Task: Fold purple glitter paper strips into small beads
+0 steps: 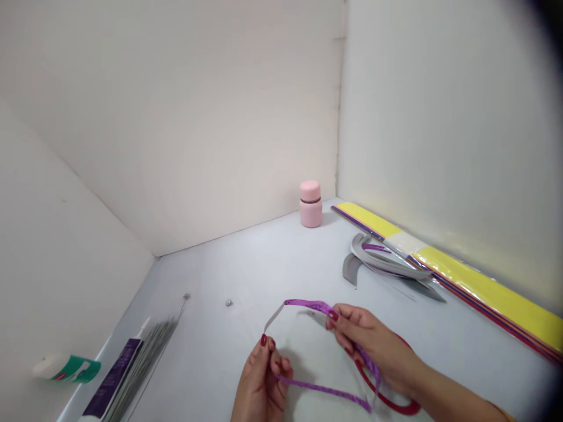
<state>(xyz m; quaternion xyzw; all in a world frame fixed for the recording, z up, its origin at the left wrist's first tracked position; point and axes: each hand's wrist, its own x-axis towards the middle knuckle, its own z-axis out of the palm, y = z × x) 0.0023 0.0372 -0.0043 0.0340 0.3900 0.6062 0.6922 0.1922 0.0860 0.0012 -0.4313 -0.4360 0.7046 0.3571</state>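
Soft, even light fills the white enclosure, bright and slightly warm, seemingly from above. Shadows are faint: a pale one lies on the table [246, 269] just beneath the left hand [261, 381], another under the right hand [373, 346]. The purple strip [308, 305] between the hands glints. Beyond the right hand the picture darkens into a curved black vignette, and the view bends and blurs there. Detail is mildly soft throughout.

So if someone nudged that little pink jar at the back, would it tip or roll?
The pink jar looks squat and stands upright on a flat base, so it would probably slide rather than tip. Knocked onto its side, its round body could well roll.
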